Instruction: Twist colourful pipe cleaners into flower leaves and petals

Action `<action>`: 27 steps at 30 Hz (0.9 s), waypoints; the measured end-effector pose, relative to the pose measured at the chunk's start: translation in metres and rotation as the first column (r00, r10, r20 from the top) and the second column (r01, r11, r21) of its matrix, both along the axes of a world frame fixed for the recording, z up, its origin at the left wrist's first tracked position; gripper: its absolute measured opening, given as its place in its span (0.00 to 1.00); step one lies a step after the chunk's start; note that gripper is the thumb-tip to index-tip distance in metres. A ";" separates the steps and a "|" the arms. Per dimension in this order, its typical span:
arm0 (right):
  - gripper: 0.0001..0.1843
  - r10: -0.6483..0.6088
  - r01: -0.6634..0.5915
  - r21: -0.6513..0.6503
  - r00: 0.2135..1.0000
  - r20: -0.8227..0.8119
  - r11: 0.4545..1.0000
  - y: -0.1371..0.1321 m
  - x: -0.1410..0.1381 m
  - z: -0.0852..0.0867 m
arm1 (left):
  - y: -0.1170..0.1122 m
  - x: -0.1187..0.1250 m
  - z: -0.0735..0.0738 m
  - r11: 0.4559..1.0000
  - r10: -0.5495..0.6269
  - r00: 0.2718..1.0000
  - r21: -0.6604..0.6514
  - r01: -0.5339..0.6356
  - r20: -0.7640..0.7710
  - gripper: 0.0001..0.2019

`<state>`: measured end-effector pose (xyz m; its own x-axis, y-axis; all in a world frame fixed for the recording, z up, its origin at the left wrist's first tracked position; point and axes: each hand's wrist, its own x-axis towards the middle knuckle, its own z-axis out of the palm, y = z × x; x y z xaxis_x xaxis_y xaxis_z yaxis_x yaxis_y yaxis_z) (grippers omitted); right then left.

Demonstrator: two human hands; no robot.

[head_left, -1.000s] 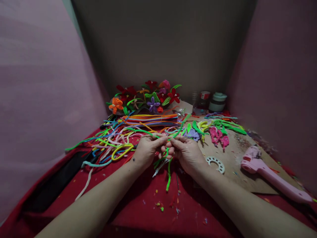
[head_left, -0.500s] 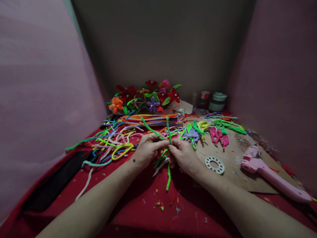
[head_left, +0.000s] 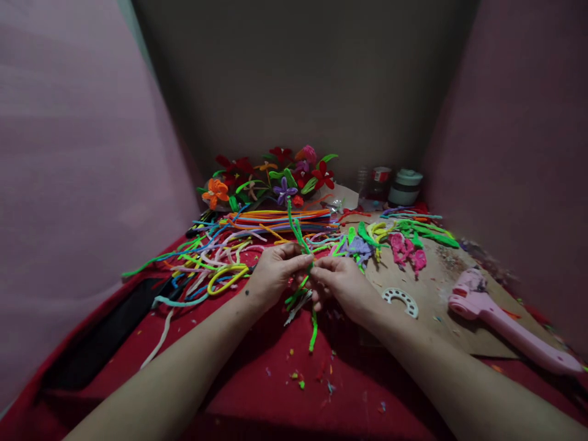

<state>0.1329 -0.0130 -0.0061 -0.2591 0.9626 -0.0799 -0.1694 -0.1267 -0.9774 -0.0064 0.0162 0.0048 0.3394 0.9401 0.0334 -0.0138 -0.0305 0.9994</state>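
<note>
Clock centred on the hands. Left hand: thumb and fingers pinched closed on green fuzzy stems. Right hand: fingertips closed on the same stems, touching or almost touching the left's; exact contact hidden. Stems sit between both hands, above the desk, upper ends pointing to 11, one green length hanging to 6.

Desk has red cloth. Bundle of straight coloured stems between 10 and 11; fuzzy flowers behind, at 11. Loose coloured stems spread 9 to 10, yellow loop at 9. Purple piece between 2 and 3, near right hand, on brown board. Pink petals at 3; white holed ring just past 3, partly covered by right forearm. Pink tool between 3 and 4. Lidded jar at 2. Tiny scraps at 6.
</note>
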 end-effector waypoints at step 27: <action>0.07 0.043 -0.116 -0.159 0.915 -0.402 0.980 0.005 0.003 -0.009 | -0.003 -0.002 0.015 0.999 -0.038 0.999 -0.013 0.038 -0.011 0.08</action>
